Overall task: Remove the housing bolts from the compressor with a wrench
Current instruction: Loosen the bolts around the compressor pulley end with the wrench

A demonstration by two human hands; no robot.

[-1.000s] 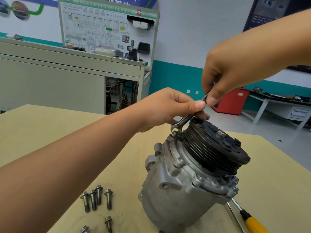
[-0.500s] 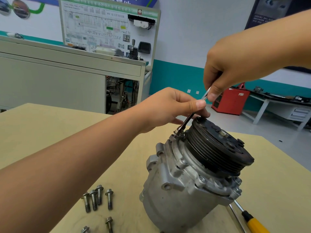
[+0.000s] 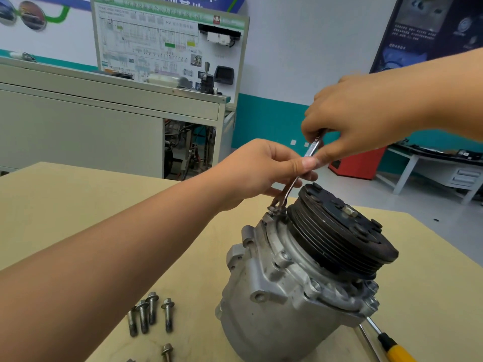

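Bolts (image 3: 167,314) lie loose on the tan table (image 3: 78,205), near the left of the compressor (image 3: 287,296): four in a close row, one more nearer the camera, and another cut off by the bottom edge. A screwdriver (image 3: 392,347) with a yellow and black handle lies at the right, its shaft running under the compressor body.

The compressor stands tilted on the table, its black pulley (image 3: 339,231) facing up and to the right. The wrench (image 3: 290,186) leans steeply, its head on a housing bolt (image 3: 274,211) at the far top of the flange. The pulley rim sits just beside the wrench head and crowds it on that side.

The left hand (image 3: 261,171) pinches the middle of the wrench between thumb and fingers. The right hand (image 3: 366,118) pinches its upper end, fingers curled around it.

Behind the table stands a grey cabinet (image 3: 78,126); its open bay (image 3: 188,150) holds wires and machine parts. A red box (image 3: 358,163) sits on the floor, its contents out of sight. A white bench (image 3: 418,163) beside it has shut drawers (image 3: 465,176).
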